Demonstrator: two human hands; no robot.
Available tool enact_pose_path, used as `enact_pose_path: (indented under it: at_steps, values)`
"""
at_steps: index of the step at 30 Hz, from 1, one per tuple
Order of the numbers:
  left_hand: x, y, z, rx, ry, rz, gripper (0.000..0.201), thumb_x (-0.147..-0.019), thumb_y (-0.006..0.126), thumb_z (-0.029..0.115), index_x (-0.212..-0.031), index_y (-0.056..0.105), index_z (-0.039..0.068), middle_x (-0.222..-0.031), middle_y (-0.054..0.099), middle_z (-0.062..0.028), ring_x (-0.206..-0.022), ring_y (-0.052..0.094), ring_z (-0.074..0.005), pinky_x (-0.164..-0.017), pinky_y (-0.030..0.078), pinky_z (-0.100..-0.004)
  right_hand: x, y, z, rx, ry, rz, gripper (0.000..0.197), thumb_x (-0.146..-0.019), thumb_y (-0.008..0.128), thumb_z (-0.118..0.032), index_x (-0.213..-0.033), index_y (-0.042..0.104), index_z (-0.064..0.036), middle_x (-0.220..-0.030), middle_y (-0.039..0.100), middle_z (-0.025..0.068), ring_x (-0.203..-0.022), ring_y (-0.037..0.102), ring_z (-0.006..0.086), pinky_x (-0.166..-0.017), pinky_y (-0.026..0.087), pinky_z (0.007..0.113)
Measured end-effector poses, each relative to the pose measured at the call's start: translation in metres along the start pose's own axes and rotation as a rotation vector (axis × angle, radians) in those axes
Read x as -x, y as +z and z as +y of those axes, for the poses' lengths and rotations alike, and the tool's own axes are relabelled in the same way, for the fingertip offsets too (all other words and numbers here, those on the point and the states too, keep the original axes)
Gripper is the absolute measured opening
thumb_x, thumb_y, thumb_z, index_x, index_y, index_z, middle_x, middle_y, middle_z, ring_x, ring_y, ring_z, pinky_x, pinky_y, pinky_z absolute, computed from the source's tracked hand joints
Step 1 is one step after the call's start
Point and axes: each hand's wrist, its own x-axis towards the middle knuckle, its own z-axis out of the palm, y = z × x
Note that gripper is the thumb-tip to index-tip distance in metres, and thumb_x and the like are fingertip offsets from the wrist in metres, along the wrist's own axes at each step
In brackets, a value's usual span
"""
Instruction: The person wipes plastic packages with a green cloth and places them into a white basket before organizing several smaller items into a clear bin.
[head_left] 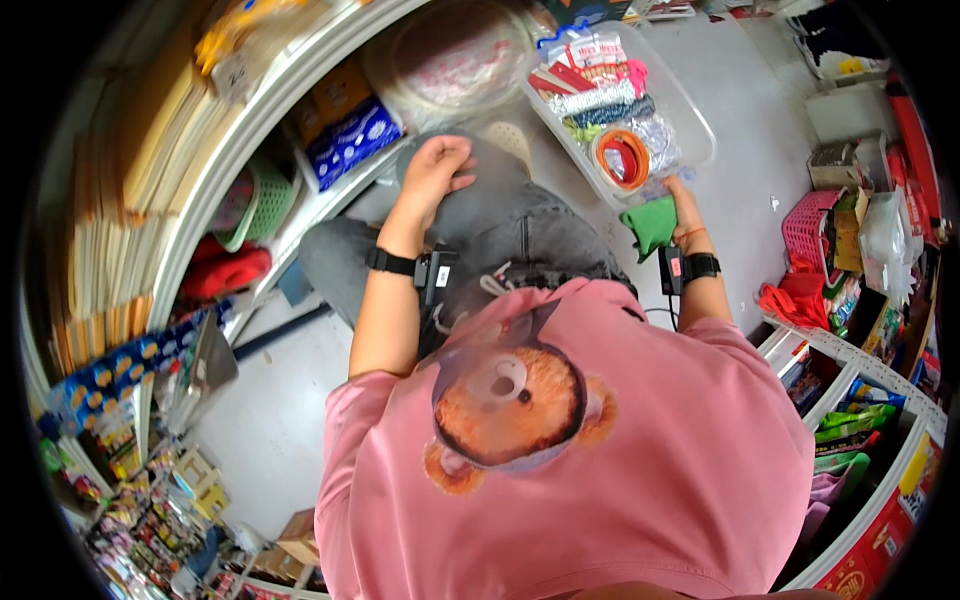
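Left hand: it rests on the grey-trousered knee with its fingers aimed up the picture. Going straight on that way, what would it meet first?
Probably the round clear plastic lid lying past the knee. The left hand points toward it, though depth is unclear and it may sit lower, on the floor.

The pale grey concrete floor carries a clear plastic tub at the far right. A pink plastic basket stands on it further right.

A pink shirt with a bear print, grey trousers, and black wristbands carrying small devices.
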Motion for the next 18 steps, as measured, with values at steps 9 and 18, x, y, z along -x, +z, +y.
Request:
enact_pose_path:
  at_steps: [9, 18]
  values:
    - [0.041, 0.005, -0.003, 0.131, 0.041, -0.089, 0.036, -0.095, 0.059, 0.025, -0.121, 0.054, 0.0, -0.114, 0.06, -0.0093, -0.1, 0.063, -0.0216, -0.085, 0.055, -0.0346, 0.015, 0.084, -0.044, 0.065, -0.002, -0.267, 0.038, -0.082, 0.066, -0.034, -0.102, 0.059, -0.003, -0.085, 0.065, 0.0125, -0.069, 0.066, 0.0255, -0.063, 0.057, 0.038]
    - [0.035, 0.022, 0.008, 0.17, 0.043, -0.088, 0.051, -0.094, 0.061, 0.027, -0.13, 0.046, -0.005, -0.122, 0.055, -0.0143, -0.105, 0.059, -0.0233, -0.09, 0.053, -0.0337, -0.065, 0.166, -0.043, 0.3, -0.223, -0.551, 0.032, -0.085, 0.063, -0.031, -0.101, 0.06, -0.0025, -0.082, 0.066, 0.011, -0.067, 0.067, 0.0241, -0.06, 0.057, 0.036]
